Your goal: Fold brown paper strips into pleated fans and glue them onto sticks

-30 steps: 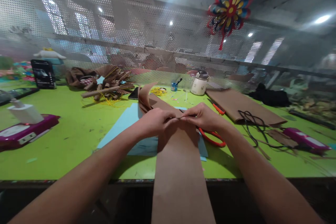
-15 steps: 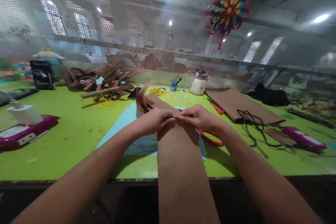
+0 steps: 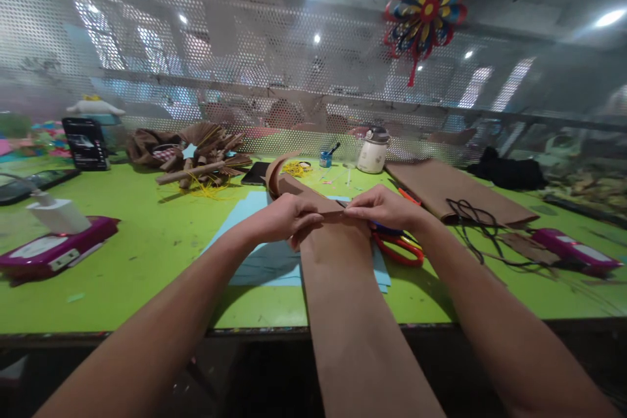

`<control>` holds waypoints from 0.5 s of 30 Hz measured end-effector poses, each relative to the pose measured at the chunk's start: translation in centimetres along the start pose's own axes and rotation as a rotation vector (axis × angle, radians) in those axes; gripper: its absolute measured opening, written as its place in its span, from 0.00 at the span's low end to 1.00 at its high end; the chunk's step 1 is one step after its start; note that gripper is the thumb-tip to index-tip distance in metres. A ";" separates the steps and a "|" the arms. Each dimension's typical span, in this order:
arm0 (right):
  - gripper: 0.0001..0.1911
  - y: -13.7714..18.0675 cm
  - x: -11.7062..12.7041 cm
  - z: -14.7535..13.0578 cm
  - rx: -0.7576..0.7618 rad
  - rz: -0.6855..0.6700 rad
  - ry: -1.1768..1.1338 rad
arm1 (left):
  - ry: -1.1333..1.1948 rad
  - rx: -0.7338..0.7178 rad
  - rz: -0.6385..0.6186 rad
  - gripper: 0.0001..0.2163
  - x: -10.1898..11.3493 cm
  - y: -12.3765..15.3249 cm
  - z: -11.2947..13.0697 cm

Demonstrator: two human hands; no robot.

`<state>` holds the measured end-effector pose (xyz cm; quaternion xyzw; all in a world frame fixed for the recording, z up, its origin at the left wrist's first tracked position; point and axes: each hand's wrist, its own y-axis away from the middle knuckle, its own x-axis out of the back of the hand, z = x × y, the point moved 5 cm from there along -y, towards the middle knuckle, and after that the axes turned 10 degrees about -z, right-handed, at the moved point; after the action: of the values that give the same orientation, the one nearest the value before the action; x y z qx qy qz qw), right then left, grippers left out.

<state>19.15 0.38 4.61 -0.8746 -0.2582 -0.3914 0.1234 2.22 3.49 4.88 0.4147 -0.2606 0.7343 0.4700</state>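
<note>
A long strip of brown paper (image 3: 350, 300) runs from the table down past its front edge toward me. Across it goes a raised fold, and its far end curls up at the left. My left hand (image 3: 294, 217) is closed on the fold's left side, thumb on top. My right hand (image 3: 379, 208) pinches the same fold further right, the two hands a short way apart. Beneath the strip lie light blue paper sheets (image 3: 264, 264). Red-handled scissors (image 3: 401, 251) rest just below my right hand, their blades hidden.
Folded brown paper (image 3: 455, 189) and a black cord (image 3: 473, 228) lie to the right. Purple power strips (image 3: 59, 248) sit at both sides. At the back stand a white jar (image 3: 373, 151), a blue pot (image 3: 326, 158), a phone (image 3: 85, 144) and rolled brown paper pieces (image 3: 206, 157).
My hands have moved slightly apart along the fold, which shows more between them. The strip's near part has swung to the right, and the view has shifted a little.
</note>
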 end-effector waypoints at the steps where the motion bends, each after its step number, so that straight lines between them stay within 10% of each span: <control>1: 0.19 0.0 -0.1 0.0 0.001 -0.013 -0.020 | -0.007 0.008 0.010 0.16 0.2 0.0 -0.2; 15: 0.17 0.9 -0.4 -0.2 -0.073 -0.237 -0.294 | 0.175 0.012 -0.092 0.15 0.0 0.1 -0.6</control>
<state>19.33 -0.63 4.45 -0.8896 -0.3603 -0.2805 0.0054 1.94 3.92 4.61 0.3631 -0.1950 0.7470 0.5217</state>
